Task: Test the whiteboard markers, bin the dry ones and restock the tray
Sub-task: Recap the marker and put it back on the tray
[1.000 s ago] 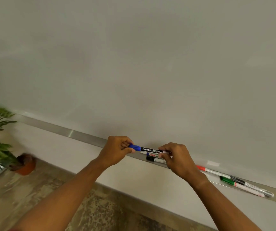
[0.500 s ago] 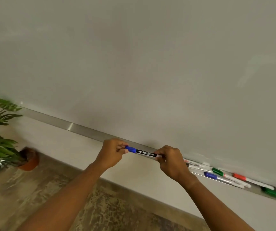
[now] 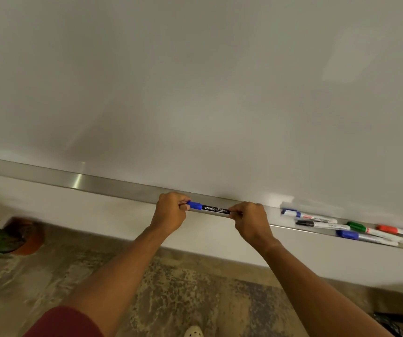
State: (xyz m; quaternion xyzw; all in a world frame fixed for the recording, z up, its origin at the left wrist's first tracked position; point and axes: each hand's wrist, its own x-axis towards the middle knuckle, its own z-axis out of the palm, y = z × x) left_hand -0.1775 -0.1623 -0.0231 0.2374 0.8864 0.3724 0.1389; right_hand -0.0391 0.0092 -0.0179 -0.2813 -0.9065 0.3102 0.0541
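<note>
Right of both hands point(image 3: 210, 215) pinching the blue marker point(image 3: 209, 208): five markers point(image 3: 346, 224) in the tray point(image 3: 283, 216), potted plant point(image 3: 6, 239) far left

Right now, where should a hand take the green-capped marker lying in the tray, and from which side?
Pinch the white barrel of the green-capped white marker from above. It lies flat in the steel tray, and its cap end is crowded by the neighbouring blue-capped marker.

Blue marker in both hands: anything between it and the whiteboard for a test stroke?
Nothing visible. The blue marker is gripped at both ends by the left hand and right hand, cap on. The whiteboard above is bare and unobstructed.
</note>
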